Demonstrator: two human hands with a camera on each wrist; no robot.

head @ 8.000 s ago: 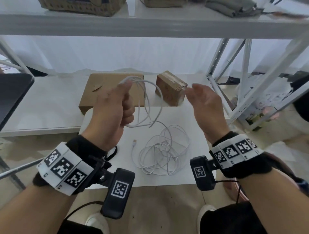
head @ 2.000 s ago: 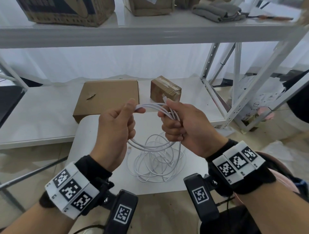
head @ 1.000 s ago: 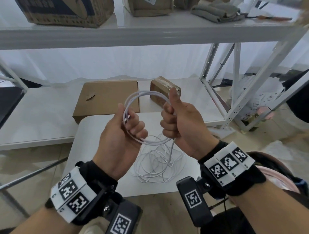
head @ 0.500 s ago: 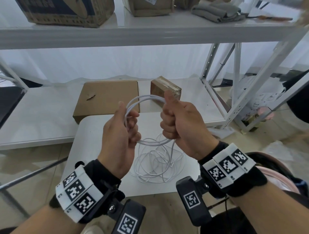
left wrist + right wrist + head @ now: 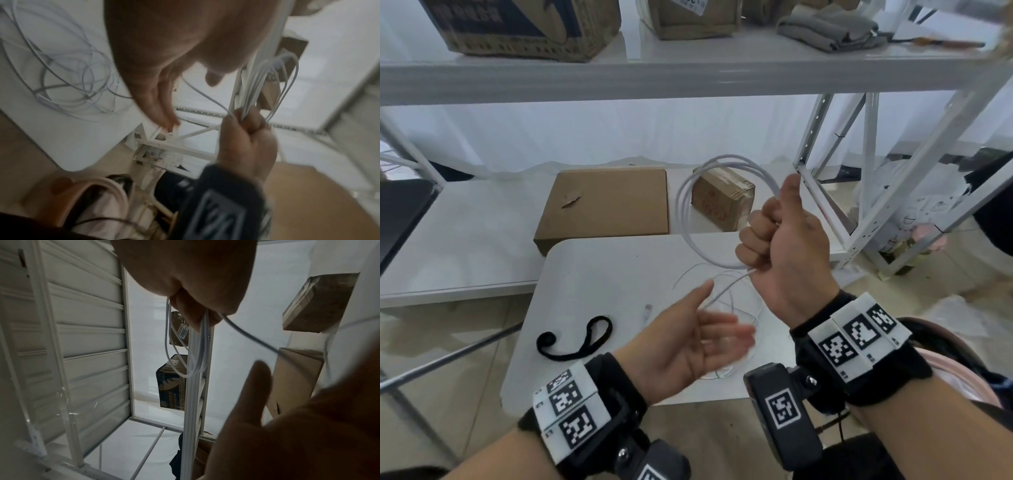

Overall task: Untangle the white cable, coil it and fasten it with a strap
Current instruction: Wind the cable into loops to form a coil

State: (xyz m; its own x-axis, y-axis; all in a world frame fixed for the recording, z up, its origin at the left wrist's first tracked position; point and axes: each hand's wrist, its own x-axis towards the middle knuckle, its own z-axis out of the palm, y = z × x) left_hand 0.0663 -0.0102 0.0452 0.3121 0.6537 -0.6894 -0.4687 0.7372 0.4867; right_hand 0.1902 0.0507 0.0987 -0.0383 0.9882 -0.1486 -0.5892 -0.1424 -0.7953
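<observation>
Above the white table (image 5: 571, 270), the cable (image 5: 688, 219) forms several loops grasped in the fist of the right hand (image 5: 784, 240). One strand runs down from the fist to loose turns lying on the table. Left hand (image 5: 688, 339) is released, palm up, fingers extended, just below the strand; contact cannot be determined. A black strap (image 5: 582, 339) lies on the table's left part. Two boxes (image 5: 606, 202) sit on the shelf behind.
</observation>
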